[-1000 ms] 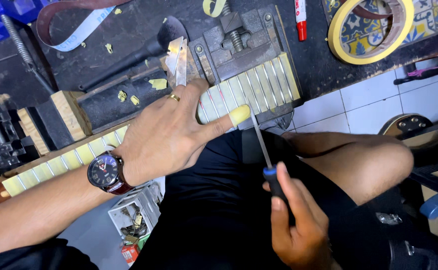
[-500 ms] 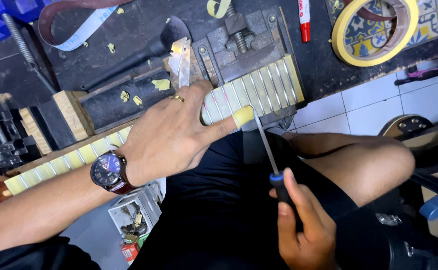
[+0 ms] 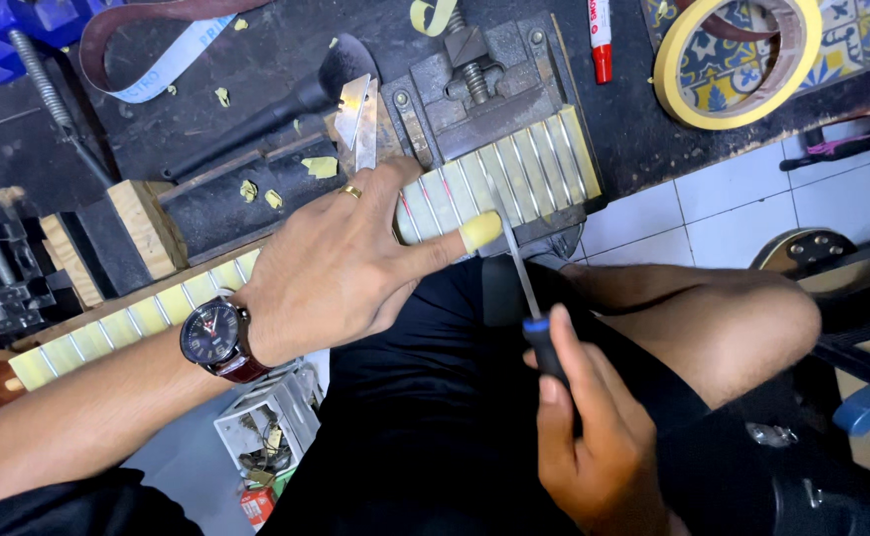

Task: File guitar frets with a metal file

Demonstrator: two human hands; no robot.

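Neck (image 3: 499, 189) is laid diagonally from lower left to upper centre, fretboard masked in yellow tape between metal frets, far end seated by the vise (image 3: 479, 84). Middle section is hidden under the left hand (image 3: 340, 268). That hand is pressed flat on the neck, fingers spread, taped thumb tip extended toward the file; ring and watch (image 3: 216, 337) are worn. Right hand (image 3: 594, 437), lower centre, is closed around the blue-black handle of the file (image 3: 514, 248); thin shaft is angled up, tip resting on a fret. Tape roll (image 3: 737, 60) sits upper right. Neck's left end is cut off, hard to make out.
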